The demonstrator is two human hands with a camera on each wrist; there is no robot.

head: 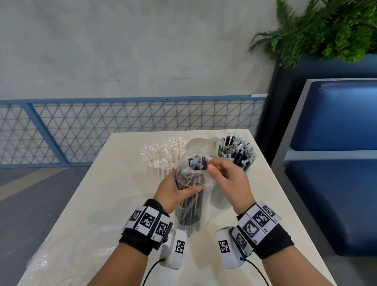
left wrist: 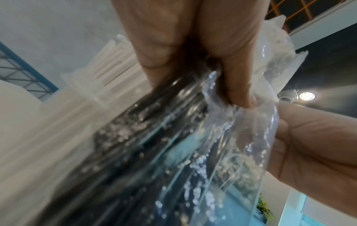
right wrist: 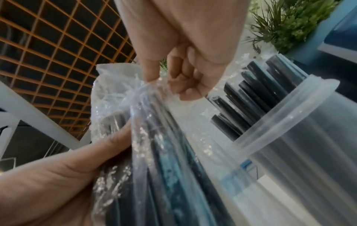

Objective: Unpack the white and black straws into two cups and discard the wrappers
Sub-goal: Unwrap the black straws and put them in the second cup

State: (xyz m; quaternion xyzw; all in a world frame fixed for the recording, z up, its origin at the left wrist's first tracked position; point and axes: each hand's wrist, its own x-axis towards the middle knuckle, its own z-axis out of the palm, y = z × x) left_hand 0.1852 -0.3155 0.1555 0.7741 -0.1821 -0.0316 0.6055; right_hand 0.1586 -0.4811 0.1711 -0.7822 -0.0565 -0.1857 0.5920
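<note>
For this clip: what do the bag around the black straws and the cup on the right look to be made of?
The bag looks like thin clear plastic film: glossy, wrinkled, with the black straws visible through it, bunching where the right hand pinches it. The left hand grips the bundle. The cup appears to be frosted, translucent plastic with a rolled rim; the straws inside show only as dim shapes.

The pale surface [head: 121, 183] serves as the landmark: beyond its far edge runs a blue metal railing [head: 119, 127] with diamond mesh, and behind that rises a plain grey wall [head: 122, 42]. To the right of the surface stands a blue padded bench seat [head: 342, 149] with a grey frame, and past the surface's far right corner a dark blue planter [head: 316, 68] holds green fern-like plants [head: 331, 25]. Left of the surface lies grey floor [head: 29, 200] with a lighter diagonal stripe.
</note>
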